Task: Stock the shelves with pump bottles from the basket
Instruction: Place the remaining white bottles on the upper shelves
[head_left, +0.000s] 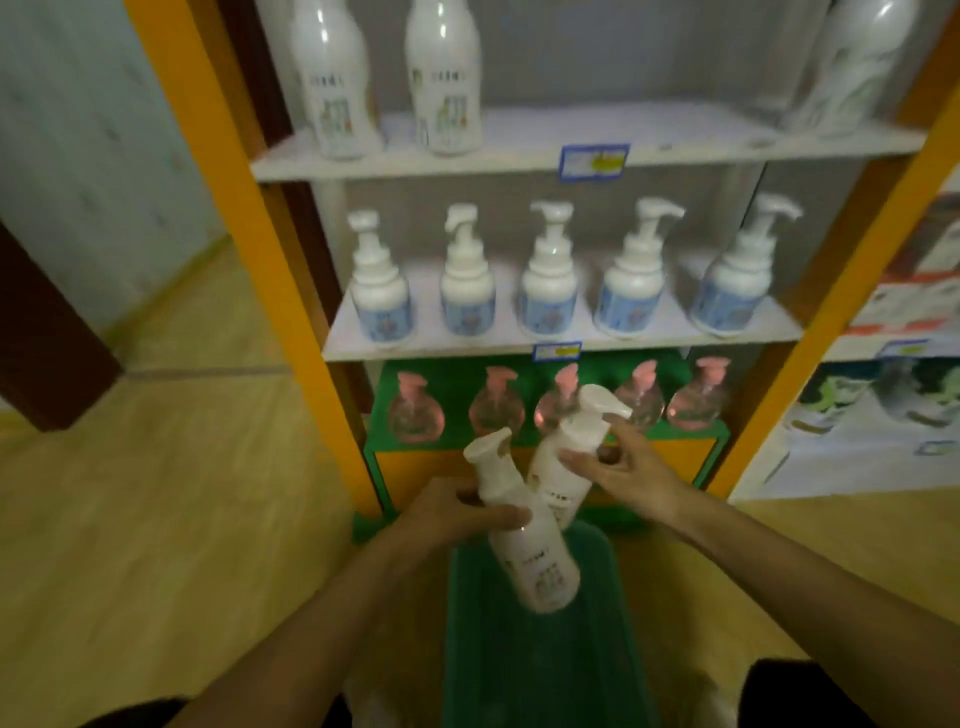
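My left hand (457, 512) grips the neck of a tall white pump bottle (530, 545), tilted, its base hanging over the green basket (597, 623). My right hand (628, 467) holds a second white pump bottle (563, 462) by its upper body, its pump head pointing up and right. The two bottles touch in front of the lowest shelf. The top shelf (649, 140) carries two tall white bottles at the left and one at the right, with a gap between them.
The middle shelf (561, 338) holds several small blue-labelled pump bottles. Below, a green stand (545, 441) carries several pink pump bottles. Orange uprights (249, 249) frame the shelving. Wooden floor lies to the left; another display unit stands at the right.
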